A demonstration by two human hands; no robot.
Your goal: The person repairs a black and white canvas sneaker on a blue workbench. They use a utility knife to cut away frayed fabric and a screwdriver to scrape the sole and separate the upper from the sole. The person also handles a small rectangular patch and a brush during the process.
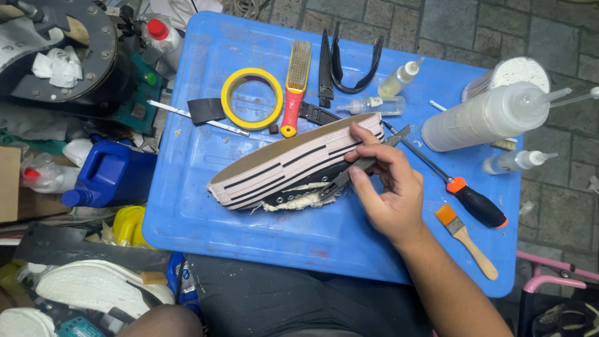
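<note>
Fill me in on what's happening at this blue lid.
A person's right hand holds a utility knife against a sneaker lying on its side on a blue plastic lid. The blade end sits where the black upper meets the pale striped sole, and frayed white fabric shows along that seam. The left hand is out of view. Around the shoe lie a roll of yellow tape, a wire brush, a screwdriver, a small paintbrush and several squeeze bottles.

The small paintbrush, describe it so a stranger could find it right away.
Start at the blue lid used as a worktop and go to its right front corner. The paintbrush lies beside the orange-collared screwdriver; only it has a plain wooden handle and orange bristles.
</note>
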